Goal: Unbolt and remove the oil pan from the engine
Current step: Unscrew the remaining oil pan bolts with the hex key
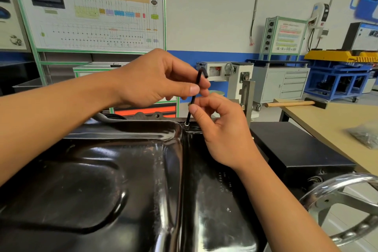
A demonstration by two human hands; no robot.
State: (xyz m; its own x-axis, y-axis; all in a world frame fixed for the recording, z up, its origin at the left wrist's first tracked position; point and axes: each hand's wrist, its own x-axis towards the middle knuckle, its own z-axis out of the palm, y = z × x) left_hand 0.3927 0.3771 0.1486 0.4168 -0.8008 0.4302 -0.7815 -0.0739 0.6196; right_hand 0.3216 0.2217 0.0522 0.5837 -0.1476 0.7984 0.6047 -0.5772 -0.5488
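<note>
A glossy black oil pan (pixel 106 180) fills the lower half of the view, its bottom facing up. A black hex key (pixel 194 96) stands nearly upright, its lower tip seated in a bolt (pixel 186 124) at the pan's far right corner. My left hand (pixel 155 80) pinches the key's upper shaft between thumb and fingers, just below the bent end. My right hand (pixel 221 127) pinches the lower shaft with thumb and forefinger, a little above the bolt.
A steel handwheel (pixel 347 206) of the engine stand juts in at lower right. A black block (pixel 296 149) sits right of the pan. On the wooden table (pixel 327 120) lie a hammer (pixel 294 104) and a plastic bag (pixel 366 135). Cabinets and display boards stand behind.
</note>
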